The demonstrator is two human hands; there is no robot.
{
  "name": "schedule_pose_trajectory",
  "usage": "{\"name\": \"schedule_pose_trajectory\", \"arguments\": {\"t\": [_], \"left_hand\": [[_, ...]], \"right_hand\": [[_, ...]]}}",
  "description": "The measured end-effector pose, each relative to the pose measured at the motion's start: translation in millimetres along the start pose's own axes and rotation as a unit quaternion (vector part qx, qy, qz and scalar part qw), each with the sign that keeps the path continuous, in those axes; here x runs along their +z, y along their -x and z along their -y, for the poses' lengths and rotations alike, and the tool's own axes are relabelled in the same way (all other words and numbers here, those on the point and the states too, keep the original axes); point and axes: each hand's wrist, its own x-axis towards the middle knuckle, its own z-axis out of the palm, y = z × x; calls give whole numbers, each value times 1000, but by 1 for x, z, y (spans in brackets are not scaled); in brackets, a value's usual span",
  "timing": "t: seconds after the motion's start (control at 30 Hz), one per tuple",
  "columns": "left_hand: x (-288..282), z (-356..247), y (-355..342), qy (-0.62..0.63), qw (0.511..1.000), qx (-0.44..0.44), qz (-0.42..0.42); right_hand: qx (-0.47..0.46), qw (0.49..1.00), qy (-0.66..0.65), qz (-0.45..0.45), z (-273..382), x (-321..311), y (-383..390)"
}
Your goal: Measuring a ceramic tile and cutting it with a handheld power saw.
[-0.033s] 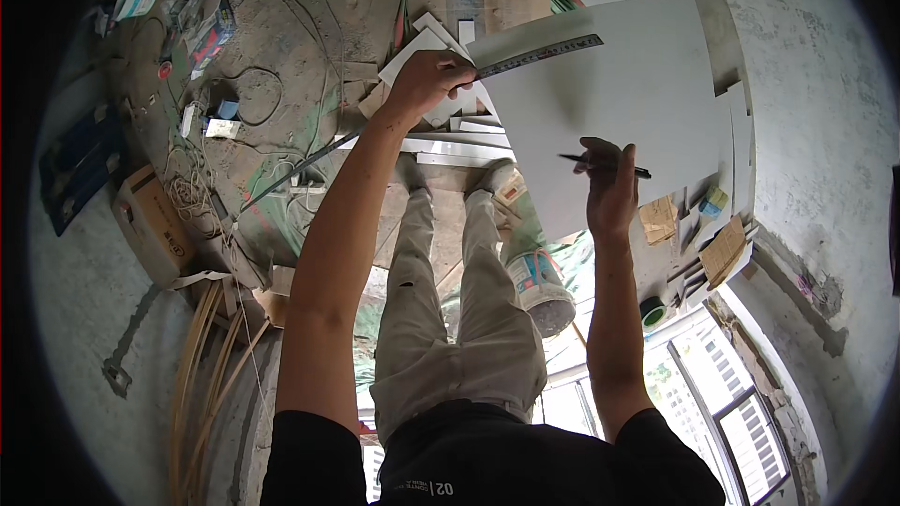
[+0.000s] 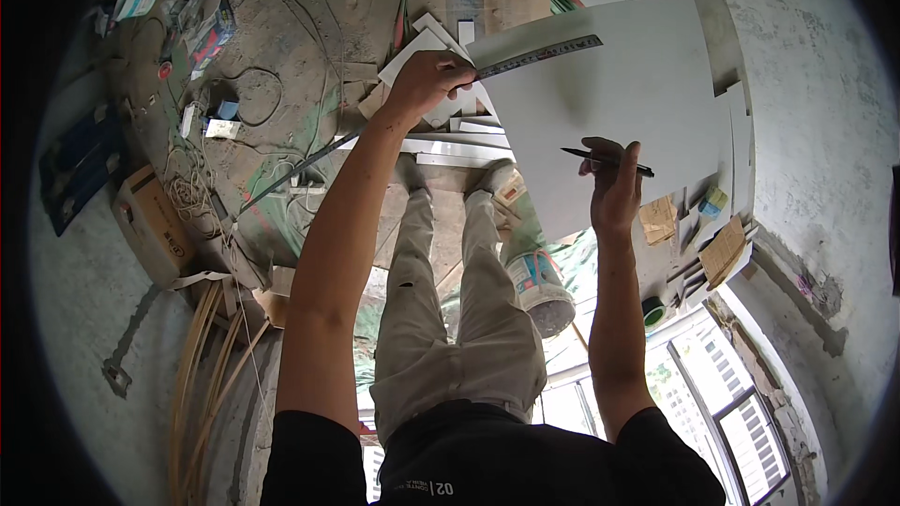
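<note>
Fingers (image 2: 457,71), left hand (image 2: 422,84): clenched on one graduated measuring strip (image 2: 539,57), dark-edged; the strip's free end points toward 2 o'clock. Bearings are from the centre of the view.

Item, white board (image 2: 647,98): large, flat, at 2 o'clock; the measuring strip crosses over its 11 o'clock part. Contact between the two: cannot tell.

Item, right hand (image 2: 614,189): at 3 o'clock, in front of the board; its fingers grasp one black pen (image 2: 644,170), thin tip toward 9 o'clock, well apart from the strip.

Item, dark strip (image 2: 302,167): at 10 o'clock, past the left forearm; whether one piece with the measuring strip, cannot tell.

Surroundings: white narrow pieces (image 2: 459,148), 12 o'clock; bucket (image 2: 547,309), 4 o'clock; cardboard box (image 2: 155,230), 9 o'clock.
</note>
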Motion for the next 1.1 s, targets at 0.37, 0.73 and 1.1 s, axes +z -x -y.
{"name": "schedule_pose_trajectory", "arguments": {"t": [0.37, 0.73, 1.1], "left_hand": [[5, 14, -1, 25, 999, 24, -14], [4, 17, -4, 6, 999, 43, -30], [10, 21, -2, -6, 998, 28, -49]], "right_hand": [[-166, 973, 142, -78, 40, -5, -122], [-181, 936, 287, -98, 43, 27, -151], [-185, 917, 339, -96, 46, 29, -159]]}}
